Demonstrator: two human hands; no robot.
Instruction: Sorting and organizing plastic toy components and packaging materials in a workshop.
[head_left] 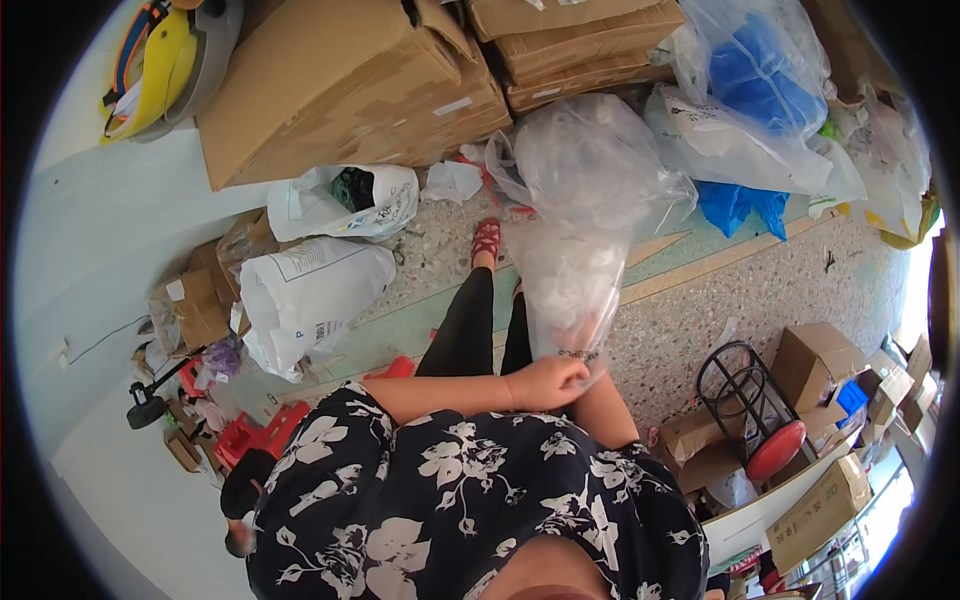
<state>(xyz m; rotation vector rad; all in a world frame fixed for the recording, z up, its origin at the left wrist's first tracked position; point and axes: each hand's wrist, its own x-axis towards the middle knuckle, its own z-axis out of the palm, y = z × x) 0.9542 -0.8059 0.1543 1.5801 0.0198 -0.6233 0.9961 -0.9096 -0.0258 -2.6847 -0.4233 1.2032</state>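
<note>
A long clear plastic bag [575,265] hangs in front of my legs, with something whitish and hazy inside. My left hand [550,384] is closed on its near rim, the fingers curled into a pinch. From the right, my forearm runs up into or behind the bag's mouth. My right hand [583,335] shows only dimly through the plastic, so its fingers cannot be read. Beyond, a bulky translucent bag [590,160] stands on the floor and meets the far end of the long bag.
Large cardboard boxes [350,90] stand at the back. White sacks [315,295] sit on the left, near a red stool [262,432]. On the right are a folded black-framed chair with a red seat [775,450] and a carton [818,365]. Blue plastic [742,208] lies back right.
</note>
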